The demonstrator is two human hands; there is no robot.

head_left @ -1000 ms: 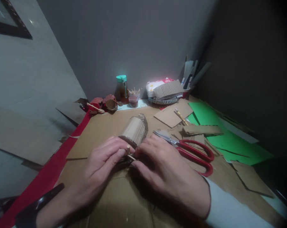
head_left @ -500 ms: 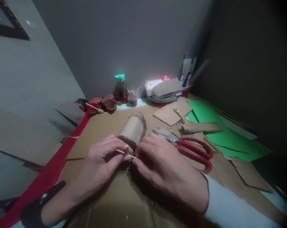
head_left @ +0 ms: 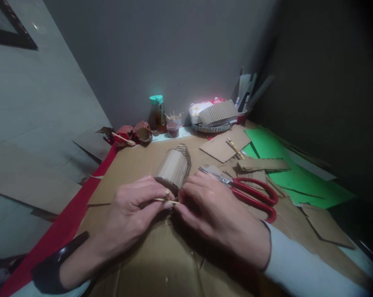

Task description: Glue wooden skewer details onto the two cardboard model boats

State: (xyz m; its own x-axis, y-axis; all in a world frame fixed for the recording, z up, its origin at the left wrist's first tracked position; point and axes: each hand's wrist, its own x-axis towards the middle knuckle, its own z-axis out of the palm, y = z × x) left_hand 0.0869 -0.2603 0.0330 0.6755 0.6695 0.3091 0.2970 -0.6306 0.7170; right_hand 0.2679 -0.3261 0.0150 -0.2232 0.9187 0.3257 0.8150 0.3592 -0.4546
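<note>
Low over the cardboard-covered table, my left hand and my right hand meet. Between them is a thin wooden stick, pinched in the fingertips of both. A short, thicker wooden peg rises by the left thumb and forefinger; how it joins the stick is hard to make out. Just beyond the fingers lies a roll of corrugated cardboard, its near end partly hidden by my hands. Red-handled scissors lie beside my right hand, blades pointing left.
Cardboard pieces and a green sheet spread over the right side, with a pencil among them. At the back stand a teal-lidded bottle, a small jar and a round tray. Red-brown cardboard shapes sit back left.
The thin stick has turned slightly and lies more level between my fingers. Both hands stay close to where they were; the view has shifted a little.
</note>
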